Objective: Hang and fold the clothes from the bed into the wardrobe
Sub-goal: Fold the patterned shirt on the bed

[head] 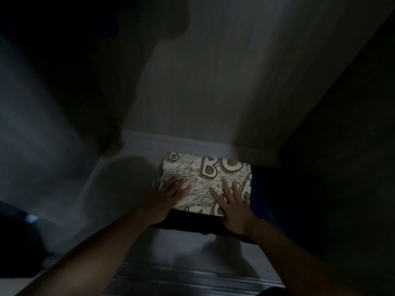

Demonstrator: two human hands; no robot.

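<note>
A folded cream garment [205, 180] printed with big outlined letters lies on top of a dark folded garment [192, 221] on the pale wardrobe shelf [139, 146]. My left hand [168, 197] lies flat on the printed garment's left side, fingers straight. Flat on its right side is my right hand [233, 206], with spread fingers pressing down. Both forearms reach in from the bottom of the view.
The wardrobe is dim. Its back panel [213, 82] rises behind the stack and a dark side wall [342, 146] stands at the right. A dark blue pile [269, 189] sits just right of the stack. The sliding-door track [181, 278] runs along the front edge.
</note>
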